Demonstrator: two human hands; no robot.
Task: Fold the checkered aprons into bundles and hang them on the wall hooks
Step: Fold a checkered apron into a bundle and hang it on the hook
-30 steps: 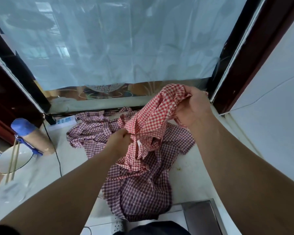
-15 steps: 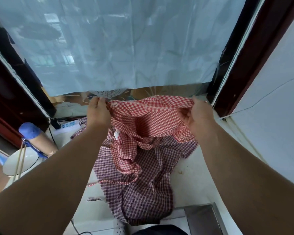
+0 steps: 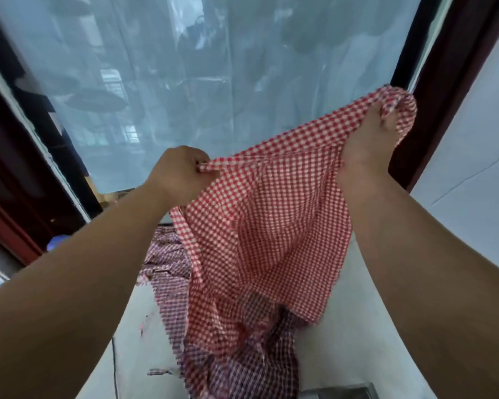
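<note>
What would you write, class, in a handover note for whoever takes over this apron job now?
Left hand pinches one top corner of the red-and-white checkered cloth apron; right hand grips the other corner, higher. The apron hangs spread between them. Darker purple checkered cloth lies heaped on the pale counter below. Done: one apron held open. Left: fold it into a bundle, hang it, then the rest; no hooks in view.

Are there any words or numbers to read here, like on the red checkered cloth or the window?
None: no words, numbers or labels can be read.
The red checkered apron, gripped by the left hand and right hand, shows only its pattern.
The purple checkered apron below it and the frosted window bear no text either.
</note>
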